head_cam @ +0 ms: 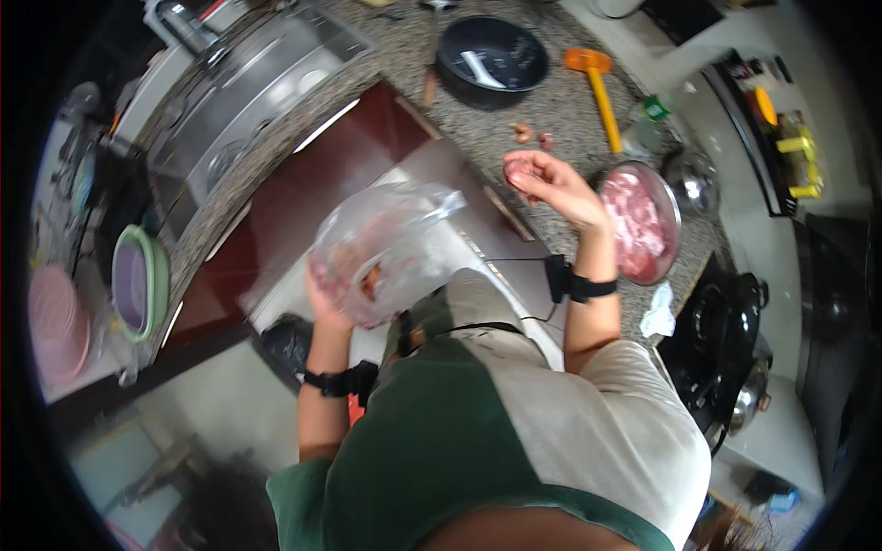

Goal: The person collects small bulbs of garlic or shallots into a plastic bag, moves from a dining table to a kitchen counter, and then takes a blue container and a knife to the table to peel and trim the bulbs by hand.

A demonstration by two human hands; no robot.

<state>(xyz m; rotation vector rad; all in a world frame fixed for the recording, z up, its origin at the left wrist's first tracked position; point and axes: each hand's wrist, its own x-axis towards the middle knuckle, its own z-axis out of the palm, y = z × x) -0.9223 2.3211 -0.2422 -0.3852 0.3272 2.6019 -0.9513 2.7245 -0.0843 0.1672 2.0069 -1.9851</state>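
Note:
My left hand (pixel 326 293) grips a clear plastic bag (pixel 406 231) from its side, over the floor in front of the counter. Reddish-brown pieces show blurred through the plastic; what they are I cannot tell. Above the counter edge, my right hand (pixel 555 193) pinches a small reddish-purple bulb (pixel 515 169), perhaps a shallot or garlic. Just beyond it, a few similar small bulbs (pixel 524 133) lie on the granite counter (pixel 482 131). Right of my right wrist stands a metal bowl (pixel 674 224) of raw pink meat (pixel 635 227).
A black pan (pixel 493 58) and an orange mallet (pixel 599 86) lie at the back of the counter, near a green-capped bottle (pixel 648 124). To the right are a crumpled white tissue (pixel 659 311) and a black stove (pixel 710 330). A steel sink (pixel 275 76) is at upper left.

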